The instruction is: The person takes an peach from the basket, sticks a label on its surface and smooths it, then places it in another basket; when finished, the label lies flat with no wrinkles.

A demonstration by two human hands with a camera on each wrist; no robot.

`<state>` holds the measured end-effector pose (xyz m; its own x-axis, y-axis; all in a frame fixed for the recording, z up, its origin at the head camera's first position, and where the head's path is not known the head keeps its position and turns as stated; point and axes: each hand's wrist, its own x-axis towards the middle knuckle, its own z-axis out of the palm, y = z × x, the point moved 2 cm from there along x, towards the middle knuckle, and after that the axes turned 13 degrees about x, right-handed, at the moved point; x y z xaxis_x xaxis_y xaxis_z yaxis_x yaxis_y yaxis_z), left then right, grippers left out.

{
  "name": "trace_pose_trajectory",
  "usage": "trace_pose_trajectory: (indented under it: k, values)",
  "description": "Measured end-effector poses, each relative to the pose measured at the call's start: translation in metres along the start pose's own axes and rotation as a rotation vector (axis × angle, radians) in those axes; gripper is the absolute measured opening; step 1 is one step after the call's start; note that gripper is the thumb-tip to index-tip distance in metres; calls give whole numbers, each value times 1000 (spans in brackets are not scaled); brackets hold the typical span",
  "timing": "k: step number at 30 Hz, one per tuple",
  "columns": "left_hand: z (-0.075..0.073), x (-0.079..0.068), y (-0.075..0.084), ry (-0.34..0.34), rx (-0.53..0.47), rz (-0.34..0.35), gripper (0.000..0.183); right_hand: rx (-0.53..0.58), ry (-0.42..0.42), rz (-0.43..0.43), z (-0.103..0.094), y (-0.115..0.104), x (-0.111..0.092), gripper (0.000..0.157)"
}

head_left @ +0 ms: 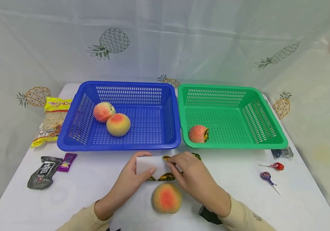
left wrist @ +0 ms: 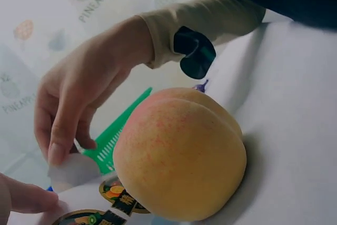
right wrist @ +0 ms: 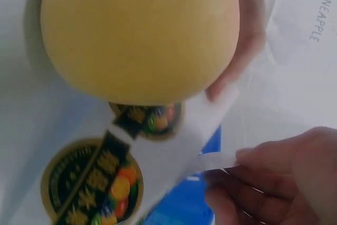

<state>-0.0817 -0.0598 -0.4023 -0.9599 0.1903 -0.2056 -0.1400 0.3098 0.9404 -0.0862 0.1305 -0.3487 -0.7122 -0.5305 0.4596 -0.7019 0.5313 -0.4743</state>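
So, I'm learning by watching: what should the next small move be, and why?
Probably the right hand should draw the pale, translucent sticker flap free while the left hand steadies the white paper sheet. The right hand pinches the flap, which seems attached; the round yellow-red peach in front shows no sticker, while the reddish peach in the green plastic basket bears one.

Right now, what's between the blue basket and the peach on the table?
The sticker sheet, held by the left hand; the right hand pinches a sticker over it. Head view shows it.
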Motion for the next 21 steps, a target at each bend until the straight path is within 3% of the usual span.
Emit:
trace_pose_trajectory:
  k: [5, 11, 15, 21]
  values:
    - [-5, 2, -8, 45, 84, -67, 48, 22, 107, 13, -8, 6, -1, 11]
    - [-11, 10, -23, 129, 191, -114, 61, 61, 123, 81, -15, 12, -7, 8]
    - [-12, 17, -32, 211, 280, -86, 68, 75, 121, 96, -16, 14, -11, 6]
    - [-13, 18, -34, 298, 518, -47, 64, 84, 138, 87, -19, 15, -15, 7]
